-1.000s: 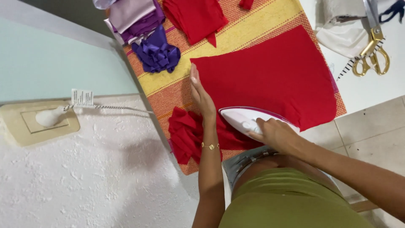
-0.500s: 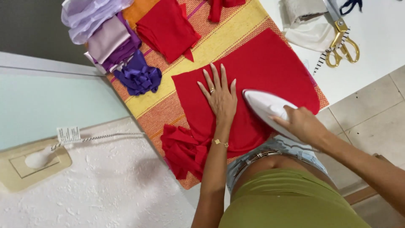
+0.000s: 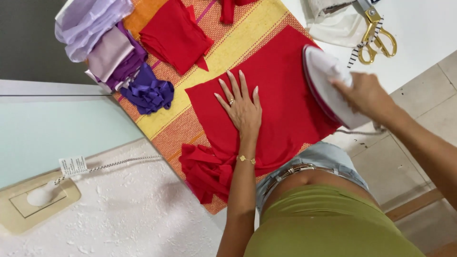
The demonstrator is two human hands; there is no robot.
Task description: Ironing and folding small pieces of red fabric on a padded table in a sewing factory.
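Observation:
A flat red fabric piece (image 3: 285, 100) lies on a striped orange and yellow cloth (image 3: 243, 47) covering the work surface. My left hand (image 3: 242, 105) presses flat on the red fabric, fingers spread, a ring on one finger and a bracelet at the wrist. My right hand (image 3: 364, 95) grips the handle of a white iron (image 3: 326, 83), which is at the fabric's right edge, tipped with its soleplate facing left. A bunched red fabric heap (image 3: 207, 171) lies near the front edge, beside my left forearm.
A folded red piece (image 3: 173, 35), a purple ribbon bunch (image 3: 147, 93) and lilac fabrics (image 3: 95, 28) lie at the back left. Gold-handled scissors (image 3: 376, 40) rest on a white surface at right. A cord with a tag (image 3: 74, 166) runs to a wall socket (image 3: 38, 200).
The iron has moved right, from over the fabric's front part to its right edge, and tipped up. My left hand has stayed pressed on the fabric, now nearer its middle.

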